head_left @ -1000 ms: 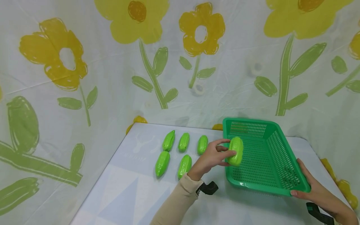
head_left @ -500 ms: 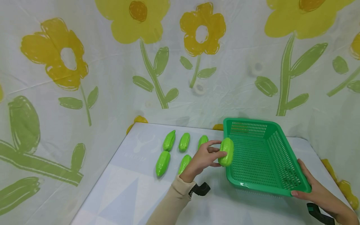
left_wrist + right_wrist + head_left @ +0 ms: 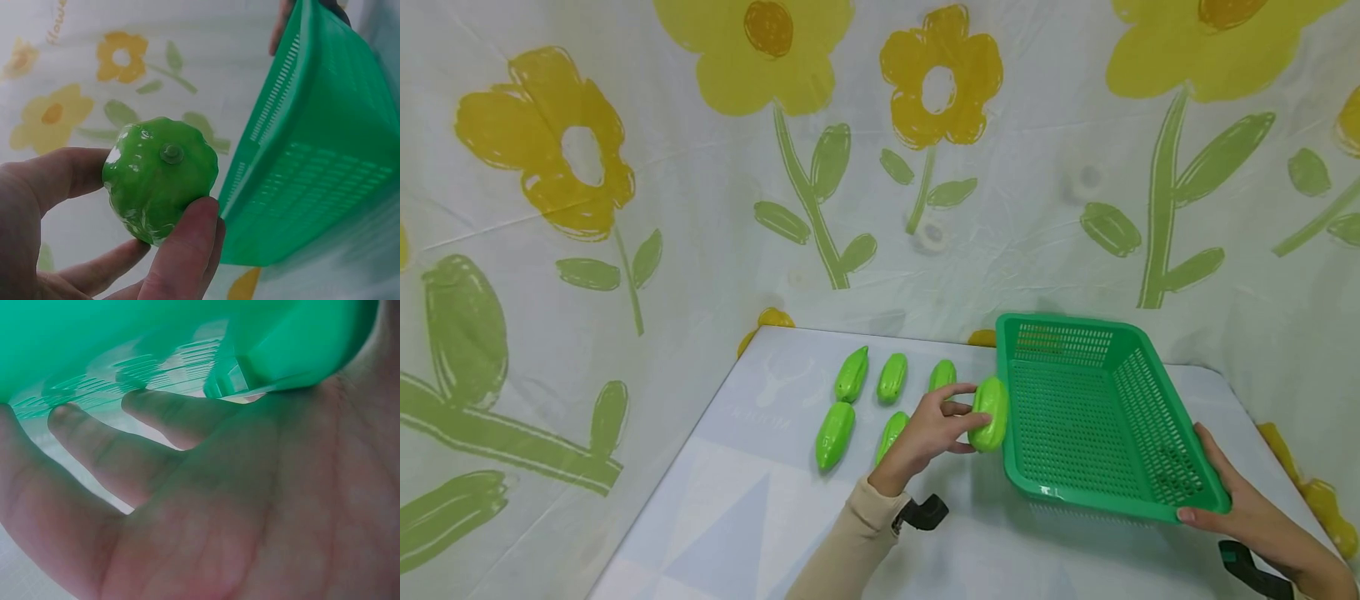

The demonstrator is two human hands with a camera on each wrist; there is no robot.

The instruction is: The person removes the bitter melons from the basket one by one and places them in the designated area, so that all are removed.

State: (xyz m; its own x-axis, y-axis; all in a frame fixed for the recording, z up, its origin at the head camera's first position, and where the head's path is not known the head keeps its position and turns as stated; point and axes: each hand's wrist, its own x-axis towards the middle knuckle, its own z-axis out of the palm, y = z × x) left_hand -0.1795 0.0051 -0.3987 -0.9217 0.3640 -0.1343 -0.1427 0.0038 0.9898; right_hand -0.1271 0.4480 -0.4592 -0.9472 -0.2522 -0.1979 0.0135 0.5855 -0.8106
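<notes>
My left hand (image 3: 928, 433) pinches a stubby, glossy green toy vegetable (image 3: 994, 410), ribbed like a cucumber, just off the basket's left side. Seen end-on in the left wrist view, the toy vegetable (image 3: 159, 178) has a small round nub and sits between thumb and fingers. My right hand (image 3: 1251, 508) grips the green plastic basket (image 3: 1116, 502) at its near right corner, thumb on the rim. In the right wrist view, its fingers (image 3: 106, 456) spread against the outside of the basket (image 3: 175, 331). No vegetable shows inside the basket.
Several similar green toy vegetables (image 3: 835, 436) lie in two rows on the pale patterned table (image 3: 722, 517), left of the basket. My left hand partly covers two of them. A flower-print curtain (image 3: 1022, 192) hangs behind and around the table.
My left hand, still pinching the toy vegetable, has moved left from over the basket's left rim to just outside it. The right hand and the basket stay put.
</notes>
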